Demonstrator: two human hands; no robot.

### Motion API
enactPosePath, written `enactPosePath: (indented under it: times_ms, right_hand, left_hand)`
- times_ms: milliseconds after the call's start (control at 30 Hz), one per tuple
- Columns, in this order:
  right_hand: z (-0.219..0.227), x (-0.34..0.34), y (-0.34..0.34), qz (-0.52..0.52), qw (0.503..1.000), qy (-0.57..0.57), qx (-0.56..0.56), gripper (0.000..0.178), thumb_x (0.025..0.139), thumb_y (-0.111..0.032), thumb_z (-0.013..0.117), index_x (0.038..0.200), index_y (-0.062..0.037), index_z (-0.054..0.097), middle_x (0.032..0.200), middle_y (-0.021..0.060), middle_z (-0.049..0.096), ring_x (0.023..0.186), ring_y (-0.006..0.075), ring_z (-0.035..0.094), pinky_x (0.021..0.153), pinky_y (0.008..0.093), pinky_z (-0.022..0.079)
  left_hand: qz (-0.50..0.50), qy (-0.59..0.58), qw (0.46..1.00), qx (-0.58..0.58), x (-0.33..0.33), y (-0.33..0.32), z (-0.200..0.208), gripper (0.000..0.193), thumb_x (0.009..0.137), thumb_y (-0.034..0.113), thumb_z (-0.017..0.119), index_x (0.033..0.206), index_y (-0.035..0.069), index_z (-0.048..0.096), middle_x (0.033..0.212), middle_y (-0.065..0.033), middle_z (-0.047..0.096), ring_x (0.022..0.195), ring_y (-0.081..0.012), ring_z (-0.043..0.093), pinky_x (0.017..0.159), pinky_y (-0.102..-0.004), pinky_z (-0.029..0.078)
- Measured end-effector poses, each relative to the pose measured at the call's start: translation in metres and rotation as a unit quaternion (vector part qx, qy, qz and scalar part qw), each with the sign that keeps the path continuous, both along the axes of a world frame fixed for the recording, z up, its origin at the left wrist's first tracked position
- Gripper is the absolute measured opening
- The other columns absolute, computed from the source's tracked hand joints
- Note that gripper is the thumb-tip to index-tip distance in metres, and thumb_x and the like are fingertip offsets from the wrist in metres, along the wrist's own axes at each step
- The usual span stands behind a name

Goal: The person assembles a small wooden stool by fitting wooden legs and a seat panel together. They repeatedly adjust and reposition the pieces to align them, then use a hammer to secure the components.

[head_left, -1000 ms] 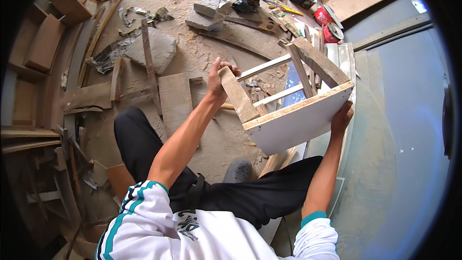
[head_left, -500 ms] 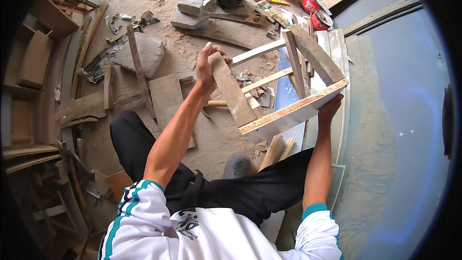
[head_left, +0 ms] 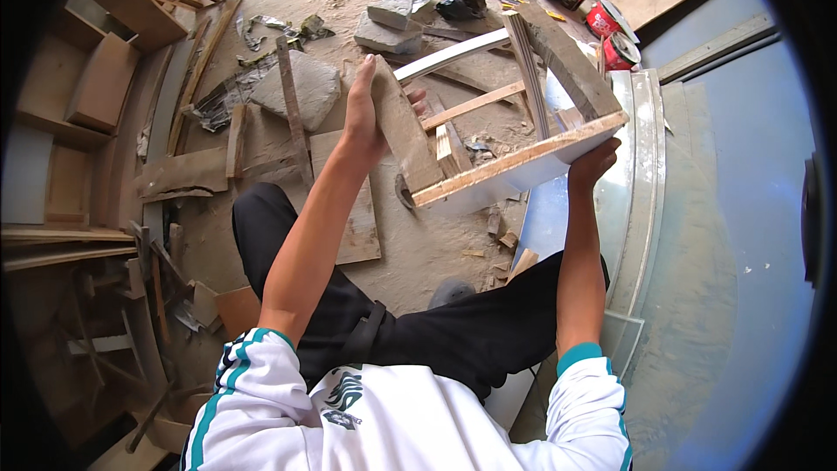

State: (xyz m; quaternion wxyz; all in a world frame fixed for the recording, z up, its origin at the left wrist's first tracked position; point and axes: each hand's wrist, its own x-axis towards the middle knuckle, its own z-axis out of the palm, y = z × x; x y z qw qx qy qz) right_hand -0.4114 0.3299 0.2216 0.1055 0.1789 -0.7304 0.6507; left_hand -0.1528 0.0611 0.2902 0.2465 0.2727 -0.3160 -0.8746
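Observation:
Both my hands hold up a box-like wooden frame [head_left: 506, 161], tilted above the floor. It has grey-brown side boards, a thin crossbar and a near panel with a white face and a raw wood edge. My left hand [head_left: 364, 113] grips the left side board [head_left: 397, 126], thumb on the outside and fingertips showing inside. At the near right corner, my right hand [head_left: 595, 164] supports the panel from below, its fingers curled around the edge. A dark curved metal piece [head_left: 404, 192], like a hammer head, shows beside the near left corner; the rest of it is hidden.
Stone blocks [head_left: 388, 30], a flat slab [head_left: 296, 92] and loose boards [head_left: 183, 173] lie on the dusty floor. Wooden cabinets [head_left: 105, 78] stand at the left. Red cans [head_left: 621, 51] sit at the far right, beyond glass-like sheets [head_left: 697, 235]. A black plastic bag [head_left: 460, 0] lies ahead.
The frame has risen and shifted a little left in both hands, tilting slightly. My view has turned, so the floor things appear farther right. Both hands keep their grip.

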Motion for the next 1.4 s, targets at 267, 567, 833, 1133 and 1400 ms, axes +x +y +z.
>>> enactPosePath:
  times_ms: [267, 567, 833, 1133, 1400]
  right_hand:
    - [0.011, 0.022, -0.062, 0.002, 0.978, -0.103, 0.180, 0.083, 0.096, -0.067, 0.037, 0.064, 0.0075, 0.057, 0.050, 0.0060, 0.048, 0.055, 0.0145, 0.044, 0.055, 0.0391, 0.038]
    - [0.019, 0.116, -0.112, 0.235, 0.910, -0.260, 0.220, 0.082, 0.085, -0.081, 0.036, 0.057, -0.0062, 0.051, 0.053, -0.0002, 0.044, 0.054, 0.0172, 0.045, 0.053, 0.0401, 0.037]
    - [-0.015, 0.111, -0.142, 0.536, 0.791, -0.231, 0.183, 0.071, 0.093, -0.070, 0.039, 0.095, -0.0043, 0.066, 0.080, 0.0090, 0.069, 0.078, 0.0179, 0.066, 0.073, 0.0380, 0.051]
    - [-0.181, 0.111, -0.129, 0.506, 0.553, 0.053, 0.660, 0.056, 0.080, -0.039, 0.070, 0.121, -0.0033, 0.056, 0.114, 0.0222, 0.065, 0.106, 0.0384, 0.063, 0.087, 0.0479, 0.052]
    - [-0.171, 0.107, -0.130, 0.520, 0.568, 0.041, 0.637, 0.042, 0.080, -0.023, 0.063, 0.114, 0.0011, 0.061, 0.106, 0.0243, 0.067, 0.095, 0.0407, 0.067, 0.083, 0.0482, 0.053]
  left_hand:
    - [-0.008, -0.027, 0.996, -0.082, 0.038, 0.009, -0.015, 0.080, 0.098, 0.062, 0.033, 0.146, -0.001, 0.030, 0.144, -0.0186, 0.041, 0.132, -0.0283, 0.042, 0.107, -0.0418, 0.038]
    - [0.157, -0.285, 0.923, -0.205, 0.095, -0.020, -0.037, 0.087, 0.094, 0.068, 0.040, 0.138, -0.007, 0.042, 0.136, -0.0201, 0.049, 0.122, -0.0254, 0.051, 0.098, -0.0415, 0.047]
    - [0.274, -0.228, 0.926, -0.126, 0.185, -0.026, -0.025, 0.064, 0.103, 0.051, 0.030, 0.140, 0.000, 0.043, 0.136, -0.0139, 0.051, 0.124, -0.0253, 0.050, 0.106, -0.0354, 0.038]
    - [0.437, -0.290, 0.820, -0.227, 0.296, 0.033, -0.006, 0.065, 0.103, 0.052, 0.034, 0.131, -0.005, 0.049, 0.127, -0.0166, 0.056, 0.115, -0.0255, 0.056, 0.098, -0.0358, 0.044]
    - [0.213, -0.400, 0.820, -0.350, 0.286, 0.028, -0.022, 0.062, 0.098, 0.055, 0.048, 0.105, -0.005, 0.066, 0.083, -0.0012, 0.062, 0.072, -0.0075, 0.052, 0.063, -0.0232, 0.041]
